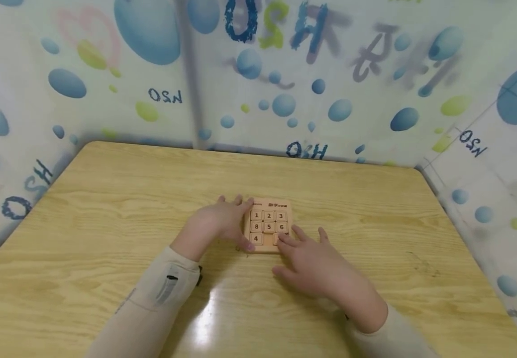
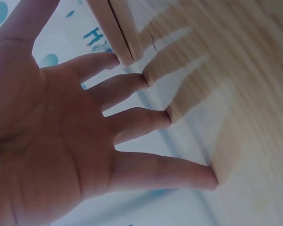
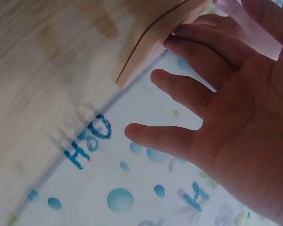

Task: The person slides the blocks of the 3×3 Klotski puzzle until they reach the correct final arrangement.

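A wooden sliding number puzzle (image 1: 268, 250) lies flat on the table. Its upper rows read 1, 2, 3 and 8, 5, 6; a tile marked 4 (image 1: 256, 238) sits at bottom left, beside a bare gap. My left hand (image 1: 222, 221) spans the board's left side, index finger at the top corner and thumb at the bottom one. In the left wrist view its other fingers (image 2: 141, 172) spread straight, tips on the tabletop. Fingertips of my right hand (image 1: 314, 263) touch the bottom-right tile, whose number they cover. That hand's fingers (image 3: 162, 139) look extended and spread in the right wrist view.
The pale wood-grain table (image 1: 119, 199) extends round the board on all sides. Behind it and at both sides stands a white wall covering (image 1: 222, 94) printed with blue and green drops and lettering. Light glares on the table near the left forearm.
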{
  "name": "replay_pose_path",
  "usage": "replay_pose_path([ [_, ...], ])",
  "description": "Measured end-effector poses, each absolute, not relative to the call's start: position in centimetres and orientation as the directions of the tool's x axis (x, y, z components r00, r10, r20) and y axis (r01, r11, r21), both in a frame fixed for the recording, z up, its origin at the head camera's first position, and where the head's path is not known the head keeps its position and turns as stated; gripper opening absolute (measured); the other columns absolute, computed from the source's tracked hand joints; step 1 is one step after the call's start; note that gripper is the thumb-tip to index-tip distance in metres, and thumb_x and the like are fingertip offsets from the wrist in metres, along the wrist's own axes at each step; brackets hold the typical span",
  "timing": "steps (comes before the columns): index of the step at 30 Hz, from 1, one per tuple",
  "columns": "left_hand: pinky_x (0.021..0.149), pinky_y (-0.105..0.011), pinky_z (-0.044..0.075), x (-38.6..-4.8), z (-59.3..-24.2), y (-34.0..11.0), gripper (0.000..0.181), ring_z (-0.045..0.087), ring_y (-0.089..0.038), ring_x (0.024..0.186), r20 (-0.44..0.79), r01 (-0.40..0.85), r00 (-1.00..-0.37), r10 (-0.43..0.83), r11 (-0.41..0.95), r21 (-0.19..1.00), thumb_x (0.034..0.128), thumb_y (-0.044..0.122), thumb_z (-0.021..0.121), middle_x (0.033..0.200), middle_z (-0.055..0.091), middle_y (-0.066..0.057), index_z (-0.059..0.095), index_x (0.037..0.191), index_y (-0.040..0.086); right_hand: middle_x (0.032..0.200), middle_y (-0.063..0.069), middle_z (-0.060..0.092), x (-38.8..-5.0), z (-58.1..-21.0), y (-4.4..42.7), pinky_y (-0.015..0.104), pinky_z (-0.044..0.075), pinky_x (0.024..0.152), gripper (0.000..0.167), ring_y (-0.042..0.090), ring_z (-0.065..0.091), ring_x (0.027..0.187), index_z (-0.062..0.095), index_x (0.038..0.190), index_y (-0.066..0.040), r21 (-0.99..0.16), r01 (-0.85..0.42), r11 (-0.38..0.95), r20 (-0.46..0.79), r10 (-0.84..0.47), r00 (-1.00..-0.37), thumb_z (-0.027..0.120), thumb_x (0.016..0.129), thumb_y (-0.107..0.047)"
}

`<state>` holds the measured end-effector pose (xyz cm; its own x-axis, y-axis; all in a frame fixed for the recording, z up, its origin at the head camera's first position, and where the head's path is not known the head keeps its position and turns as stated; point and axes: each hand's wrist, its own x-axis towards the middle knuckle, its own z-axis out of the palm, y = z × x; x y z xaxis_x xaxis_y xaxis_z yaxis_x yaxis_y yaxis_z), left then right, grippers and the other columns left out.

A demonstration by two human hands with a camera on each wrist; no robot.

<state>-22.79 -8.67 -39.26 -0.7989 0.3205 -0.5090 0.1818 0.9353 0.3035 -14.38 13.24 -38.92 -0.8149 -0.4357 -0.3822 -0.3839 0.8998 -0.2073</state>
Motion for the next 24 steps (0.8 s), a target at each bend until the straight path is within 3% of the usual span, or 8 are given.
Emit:
replay_pose_path([
  [5, 0.123, -0.082, 0.021, -22.7, -39.2, -8.6, 0.122, 0.007, -0.051, 0.165, -0.502, 0.199, -0.802, 0.324, 0.937, 0.287, 0.0825, 0.057, 0.087, 0.181, 0.008, -0.009, 0.013, 0.173, 0.024, 0.172, -0.002, 0.04, -14.6, -39.5, 12.4, 0.079, 0.014, 0.128, 0.065, 0.032, 0.024, 0.166, 0.05, 0.16, -0.016, -0.25, -0.423, 0.871, -0.344, -0.488, -0.802, 0.056, 0.107, -0.053],
  [12, 0.124, -0.081, 0.019, -22.8, -39.2, -8.5, 0.122, 0.007, -0.051, 0.165, -0.513, 0.193, -0.797, 0.319, 0.939, 0.284, 0.0819, 0.056, 0.088, 0.181, 0.007, -0.01, 0.013, 0.173, 0.024, 0.176, -0.004, 0.031, -16.0, -39.5, 14.3, 0.08, 0.011, 0.128, 0.07, 0.037, 0.02, 0.167, 0.041, 0.165, -0.017, -0.203, -0.325, 0.924, -0.364, -0.379, -0.851, 0.057, 0.107, -0.052],
  [17, 0.125, -0.081, 0.018, -22.9, -39.2, -8.5, 0.122, 0.007, -0.051, 0.165, -0.518, 0.196, -0.794, 0.318, 0.941, 0.276, 0.0821, 0.056, 0.087, 0.181, 0.007, -0.01, 0.012, 0.173, 0.024, 0.177, -0.005, 0.029, -16.7, -40.0, 15.0, 0.081, 0.01, 0.127, 0.071, 0.039, 0.016, 0.167, 0.039, 0.166, -0.018, -0.243, -0.322, 0.915, -0.387, -0.396, -0.833, 0.058, 0.107, -0.052],
  [24, 0.124, -0.081, 0.019, -22.9, -39.2, -8.6, 0.123, 0.006, -0.051, 0.165, -0.518, 0.201, -0.791, 0.324, 0.939, 0.281, 0.082, 0.057, 0.087, 0.181, 0.006, -0.01, 0.012, 0.173, 0.024, 0.172, -0.007, 0.039, -15.6, -39.1, 15.0, 0.08, 0.011, 0.128, 0.061, 0.034, 0.02, 0.167, 0.054, 0.158, -0.019, -0.222, -0.333, 0.916, -0.419, -0.399, -0.816, 0.057, 0.107, -0.052],
])
